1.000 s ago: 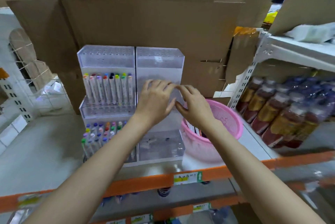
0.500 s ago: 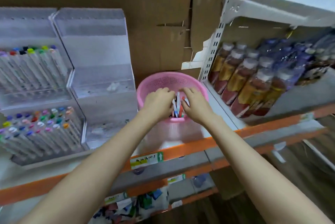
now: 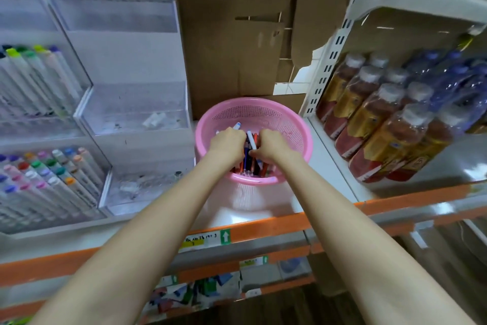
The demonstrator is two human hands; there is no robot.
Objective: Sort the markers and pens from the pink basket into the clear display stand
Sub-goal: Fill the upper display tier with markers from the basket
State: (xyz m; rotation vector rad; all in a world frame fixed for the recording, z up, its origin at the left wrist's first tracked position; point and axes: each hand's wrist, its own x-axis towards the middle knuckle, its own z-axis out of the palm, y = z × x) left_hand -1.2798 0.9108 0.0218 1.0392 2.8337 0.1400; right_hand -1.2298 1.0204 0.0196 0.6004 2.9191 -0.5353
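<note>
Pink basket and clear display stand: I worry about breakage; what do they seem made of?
The pink basket looks like moulded plastic, slightly glossy: a fine perforated wall in one uniform colour. The clear display stand looks like acrylic or similar rigid plastic: transparent flat panels with bright edges.

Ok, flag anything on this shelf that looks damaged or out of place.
The cardboard backing behind the pink basket is torn, with a ragged edge beside the white upright. Loose scraps lie in the otherwise empty tiers of the right-hand clear display stand. Nothing looks spilled.
</note>
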